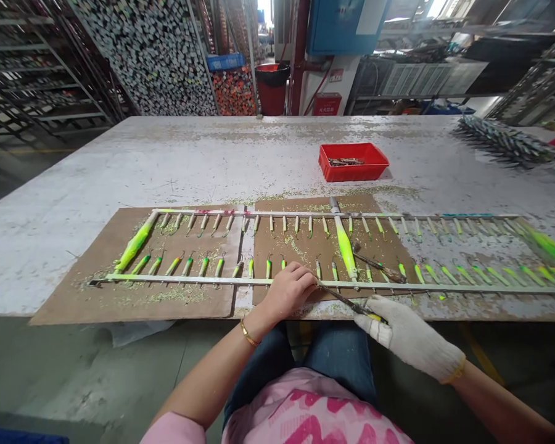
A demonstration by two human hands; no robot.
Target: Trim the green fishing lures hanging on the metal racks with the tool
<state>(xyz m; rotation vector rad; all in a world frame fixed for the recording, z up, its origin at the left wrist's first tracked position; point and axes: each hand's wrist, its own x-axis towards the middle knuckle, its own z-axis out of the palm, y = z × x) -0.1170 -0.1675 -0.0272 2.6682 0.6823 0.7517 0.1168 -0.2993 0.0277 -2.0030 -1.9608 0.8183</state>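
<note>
- Dull grey metal rack [189, 280]
- Glossy neon-green coating on hooks [172, 266]
- Matt brown cardboard [87, 302]
- Rough, chipped white-painted bench [213, 160]
- Smooth red plastic tray [356, 173]
- Knitted white cloth glove [409, 338]

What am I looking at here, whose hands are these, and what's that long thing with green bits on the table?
This is one picture from a camera worn on a person's head, looking down at their own two hands. They sit at a worn white table. On it, over brown cardboard sheets, lies a long metal rack whose two rails carry rows of small pieces coated neon yellow-green. The bare left hand rests on the near rail. The gloved right hand holds a thin tool. A red tray sits farther back.
</note>
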